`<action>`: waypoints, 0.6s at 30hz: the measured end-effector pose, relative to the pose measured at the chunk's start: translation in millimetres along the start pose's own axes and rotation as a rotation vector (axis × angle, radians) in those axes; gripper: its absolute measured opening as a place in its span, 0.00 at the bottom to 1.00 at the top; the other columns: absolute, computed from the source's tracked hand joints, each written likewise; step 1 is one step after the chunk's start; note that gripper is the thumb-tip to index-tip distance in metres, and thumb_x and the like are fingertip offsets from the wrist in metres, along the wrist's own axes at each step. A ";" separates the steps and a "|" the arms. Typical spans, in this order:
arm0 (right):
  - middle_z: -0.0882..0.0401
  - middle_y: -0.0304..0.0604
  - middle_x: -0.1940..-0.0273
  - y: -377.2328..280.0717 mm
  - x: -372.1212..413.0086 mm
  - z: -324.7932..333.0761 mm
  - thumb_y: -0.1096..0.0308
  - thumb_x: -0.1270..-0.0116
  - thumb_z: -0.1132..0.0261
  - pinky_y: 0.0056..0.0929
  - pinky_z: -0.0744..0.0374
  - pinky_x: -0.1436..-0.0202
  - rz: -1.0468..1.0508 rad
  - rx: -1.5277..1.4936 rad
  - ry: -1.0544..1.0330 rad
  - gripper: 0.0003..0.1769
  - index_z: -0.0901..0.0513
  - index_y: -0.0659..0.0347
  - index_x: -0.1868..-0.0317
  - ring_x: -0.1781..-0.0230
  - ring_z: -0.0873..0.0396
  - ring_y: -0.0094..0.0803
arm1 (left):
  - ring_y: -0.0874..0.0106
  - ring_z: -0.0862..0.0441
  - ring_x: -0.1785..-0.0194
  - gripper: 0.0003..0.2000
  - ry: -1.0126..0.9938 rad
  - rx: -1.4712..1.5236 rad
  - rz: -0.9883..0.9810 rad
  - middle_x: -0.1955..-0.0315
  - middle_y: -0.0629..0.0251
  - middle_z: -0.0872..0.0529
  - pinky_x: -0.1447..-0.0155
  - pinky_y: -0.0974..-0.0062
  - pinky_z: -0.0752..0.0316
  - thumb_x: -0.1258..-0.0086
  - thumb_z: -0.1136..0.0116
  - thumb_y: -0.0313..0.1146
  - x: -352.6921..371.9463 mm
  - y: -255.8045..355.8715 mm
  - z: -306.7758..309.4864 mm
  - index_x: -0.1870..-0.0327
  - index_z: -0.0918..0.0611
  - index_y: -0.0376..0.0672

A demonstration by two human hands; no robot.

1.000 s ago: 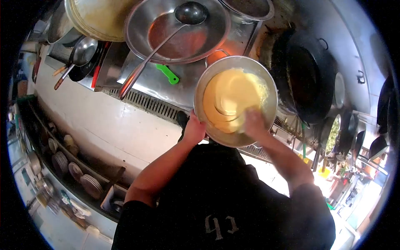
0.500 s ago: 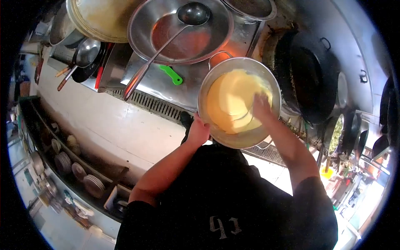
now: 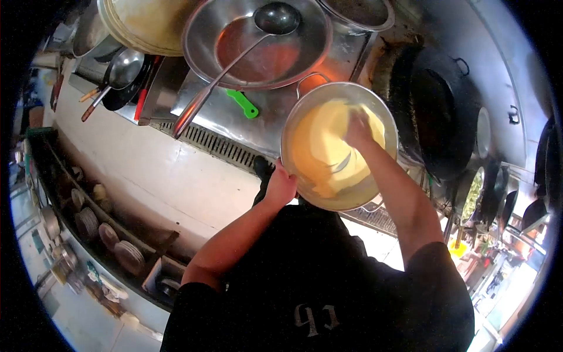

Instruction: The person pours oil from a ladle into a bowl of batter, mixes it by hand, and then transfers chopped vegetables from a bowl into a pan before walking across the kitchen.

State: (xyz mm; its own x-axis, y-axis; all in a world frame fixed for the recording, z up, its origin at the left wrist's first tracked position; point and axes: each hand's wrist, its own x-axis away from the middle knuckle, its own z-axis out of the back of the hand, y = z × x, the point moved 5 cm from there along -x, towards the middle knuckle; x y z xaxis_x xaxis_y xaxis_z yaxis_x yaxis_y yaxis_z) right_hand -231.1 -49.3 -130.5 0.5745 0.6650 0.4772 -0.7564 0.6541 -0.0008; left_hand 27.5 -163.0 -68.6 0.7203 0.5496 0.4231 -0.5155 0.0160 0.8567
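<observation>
A steel pot (image 3: 310,193) with looped side handles holds a yellow, batter-like liquid (image 3: 314,134). My left hand (image 3: 282,185) grips the pot's near left wall, fingers closed at its rim. Inside the pot is my right hand (image 3: 359,128), smeared by motion over the pale, swirling part of the liquid. A curved, shiny edge (image 3: 341,163) breaks the surface below that hand; I cannot tell whether the fingers hold it.
Beyond the pot, a wide steel basin (image 3: 199,64) carries a long-handled ladle (image 3: 277,19). A green-handled tool (image 3: 243,104) lies on the steel counter (image 3: 267,129). At right stands a large blackened wok (image 3: 437,111). Stacked plates (image 3: 129,257) fill a shelf at lower left.
My right hand has swept up and left inside the pot, and the pale swirl has shifted with it. My left hand keeps its grip on the pot.
</observation>
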 end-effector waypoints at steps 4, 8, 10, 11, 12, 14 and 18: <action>0.42 0.60 0.36 -119.9 32.0 5.2 0.65 0.47 0.36 0.42 0.36 0.36 0.166 -0.914 -0.147 0.35 0.37 0.60 0.37 0.35 0.42 0.53 | 0.45 0.23 0.55 0.24 -0.073 0.104 0.183 0.59 0.37 0.22 0.50 0.57 0.28 0.43 0.56 0.25 2.6 2.7 1.6 0.43 0.41 0.29; 0.35 0.56 0.39 -82.8 106.3 -35.7 0.68 0.39 0.48 0.43 0.34 0.37 0.308 -0.014 -0.365 0.25 0.31 0.56 0.39 0.37 0.37 0.49 | 0.44 0.23 0.56 0.25 0.002 -0.002 0.019 0.60 0.38 0.22 0.50 0.58 0.27 0.43 0.55 0.25 1.7 -4.0 1.9 0.42 0.42 0.28; 0.39 0.55 0.36 2.4 87.2 -44.6 0.68 0.39 0.48 0.44 0.39 0.34 0.132 0.031 -0.274 0.27 0.34 0.60 0.38 0.34 0.42 0.49 | 0.44 0.23 0.55 0.25 -0.033 0.093 0.125 0.60 0.37 0.22 0.50 0.58 0.27 0.43 0.55 0.25 -0.6 -19.1 -6.9 0.42 0.42 0.28; 0.37 0.56 0.38 44.4 48.8 -81.2 0.65 0.38 0.46 0.45 0.44 0.32 -0.019 0.009 -0.040 0.30 0.39 0.67 0.36 0.34 0.43 0.52 | 0.44 0.24 0.55 0.25 -0.083 0.175 0.227 0.59 0.37 0.22 0.49 0.58 0.27 0.43 0.55 0.25 1.4 -26.5 -12.0 0.42 0.41 0.28; 0.35 0.58 0.40 16.4 34.8 -7.6 0.64 0.37 0.47 0.42 0.47 0.30 0.000 0.146 -0.083 0.32 0.43 0.71 0.35 0.35 0.43 0.55 | 0.44 0.24 0.55 0.25 -0.084 0.174 0.226 0.59 0.37 0.22 0.49 0.58 0.27 0.43 0.55 0.25 1.6 -21.9 -10.5 0.42 0.41 0.28; 0.31 0.61 0.45 -31.9 -11.4 20.1 0.62 0.38 0.46 0.41 0.35 0.40 0.051 -0.126 -0.153 0.30 0.39 0.69 0.38 0.40 0.36 0.53 | 0.44 0.24 0.52 0.25 -0.090 0.085 0.212 0.58 0.35 0.23 0.49 0.58 0.28 0.43 0.55 0.25 3.5 -6.8 -5.4 0.42 0.40 0.29; 0.28 0.57 0.53 -129.7 67.5 4.7 0.57 0.34 0.49 0.39 0.30 0.45 0.120 -0.824 -0.261 0.25 0.32 0.67 0.43 0.48 0.31 0.47 | 0.45 0.25 0.51 0.24 -0.065 0.166 0.180 0.57 0.36 0.23 0.49 0.58 0.28 0.42 0.53 0.26 -3.0 -26.2 -8.3 0.42 0.39 0.31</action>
State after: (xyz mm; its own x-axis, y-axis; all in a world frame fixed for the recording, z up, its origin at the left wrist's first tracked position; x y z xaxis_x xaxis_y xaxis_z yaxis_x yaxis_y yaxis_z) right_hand -95.6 -90.9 -94.0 0.3392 0.7082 0.6192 -0.2821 0.7045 -0.6512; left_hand 35.0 -158.2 -94.8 0.6548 0.4760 0.5870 -0.5591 -0.2175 0.8001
